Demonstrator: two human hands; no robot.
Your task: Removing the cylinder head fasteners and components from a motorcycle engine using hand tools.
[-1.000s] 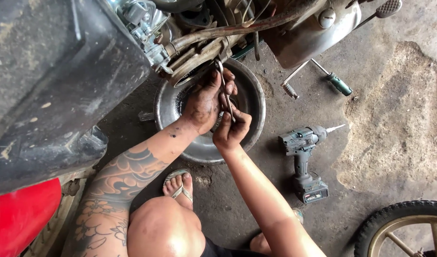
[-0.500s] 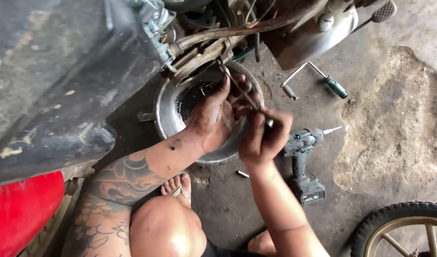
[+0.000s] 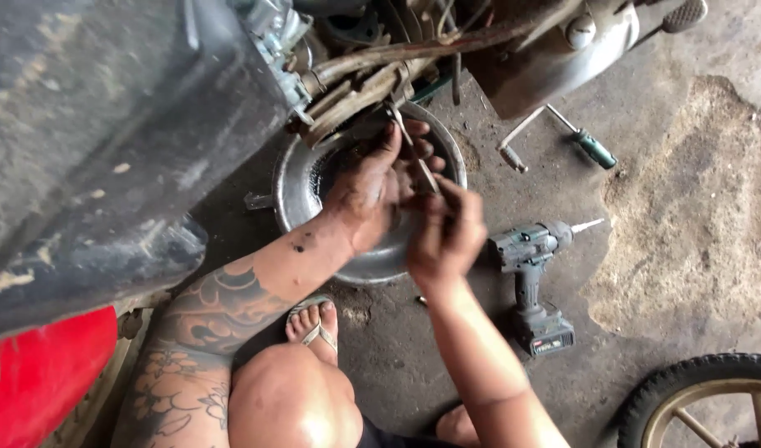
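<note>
My right hand [image 3: 447, 232] had its fingers [image 3: 434, 220] pinched tight on a thin metal rod [image 3: 413, 153], gripping the low end so the tip could poke up into the grimy cable-and-bracket mess under the bike [image 3: 372, 70]. The left hand [image 3: 372, 195] was right beside it, oily all over, fingers curled around the rod's middle, I'd say to steady it so it didn't wander. Can't tell exactly what the tip was seated in, too much gunk and shadow up there.

Both hands hovered over a round metal pan [image 3: 293, 187] sitting on the floor under the engine, looked like it was there to catch drips. Left forearm came in from low left, tattooed, wrist bent upward; right forearm rose from the bottom middle, wrist cocked back toward me. I was squatting, knee [image 3: 289, 406] up, one sandalled foot [image 3: 314, 323] just beside the pan.

Off to the right on the concrete floor [image 3: 646, 373]: a cordless drill [image 3: 534, 274] lying near, a green-handled T-wrench [image 3: 563, 137] farther up, a wheel [image 3: 712, 402] in the corner.
</note>
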